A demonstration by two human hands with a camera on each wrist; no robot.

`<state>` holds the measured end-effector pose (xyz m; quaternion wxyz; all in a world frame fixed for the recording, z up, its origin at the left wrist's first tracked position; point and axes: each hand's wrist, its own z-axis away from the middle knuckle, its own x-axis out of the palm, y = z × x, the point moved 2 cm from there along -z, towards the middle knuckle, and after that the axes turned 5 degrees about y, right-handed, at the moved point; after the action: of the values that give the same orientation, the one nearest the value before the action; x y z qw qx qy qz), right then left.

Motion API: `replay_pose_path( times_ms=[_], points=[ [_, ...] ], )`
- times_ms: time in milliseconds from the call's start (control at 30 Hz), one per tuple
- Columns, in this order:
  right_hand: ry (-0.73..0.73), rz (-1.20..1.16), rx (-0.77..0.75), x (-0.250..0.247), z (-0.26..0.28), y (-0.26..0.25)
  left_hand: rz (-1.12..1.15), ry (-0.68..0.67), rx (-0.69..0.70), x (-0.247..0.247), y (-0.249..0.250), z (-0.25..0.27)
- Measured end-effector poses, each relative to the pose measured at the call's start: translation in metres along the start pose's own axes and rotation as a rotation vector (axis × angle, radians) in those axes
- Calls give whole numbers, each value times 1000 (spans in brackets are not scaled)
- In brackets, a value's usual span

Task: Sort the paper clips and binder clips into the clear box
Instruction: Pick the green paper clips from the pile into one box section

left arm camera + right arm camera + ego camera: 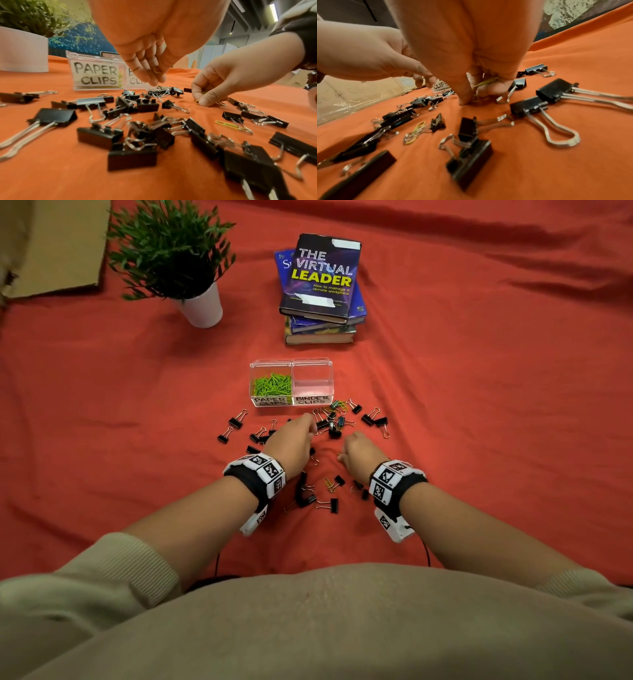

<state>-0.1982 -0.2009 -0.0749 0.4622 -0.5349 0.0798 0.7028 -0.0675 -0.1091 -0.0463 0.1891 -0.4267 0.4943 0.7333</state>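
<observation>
The clear box (291,364) stands on the red cloth; its left half, labelled PAPER CLIPS (96,74), holds green paper clips (272,385), and its right half, labelled BINDER CLIPS (312,400), is empty. Several black binder clips (234,421) (133,155) (469,162) lie scattered in front of it. My left hand (310,422) (157,79) hangs over the pile near the box, pinching a small paper clip (157,71). My right hand (342,457) (471,100) is curled on the cloth, gripping yellow paper clips (486,81) and pinching another (197,101).
A loose yellow paper clip (329,484) (228,125) lies between my wrists among binder clips. A potted plant (202,306) stands at the back left, a stack of books (320,285) behind the box, and cardboard (51,244) in the far left corner.
</observation>
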Motion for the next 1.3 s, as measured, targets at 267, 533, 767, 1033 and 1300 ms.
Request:
replay_pose_path(
  times_ms=[267, 533, 767, 1033, 1300],
  points=[
    [-50, -417, 93, -9, 8, 4, 162, -121, -110, 8, -2, 15],
    [-124, -74, -186, 5, 32, 2, -172, -319, 200, 37, 6, 34],
    [-93, -83, -92, -10, 29, 24, -315, -349, 274, 44, 4, 37],
    [137, -141, -1, -42, -26, 6, 2, -267, 27, 24, -1, 24],
    [58, -119, -52, -29, -27, 7, 221, -199, -158, 3, 2, -14]
  ],
)
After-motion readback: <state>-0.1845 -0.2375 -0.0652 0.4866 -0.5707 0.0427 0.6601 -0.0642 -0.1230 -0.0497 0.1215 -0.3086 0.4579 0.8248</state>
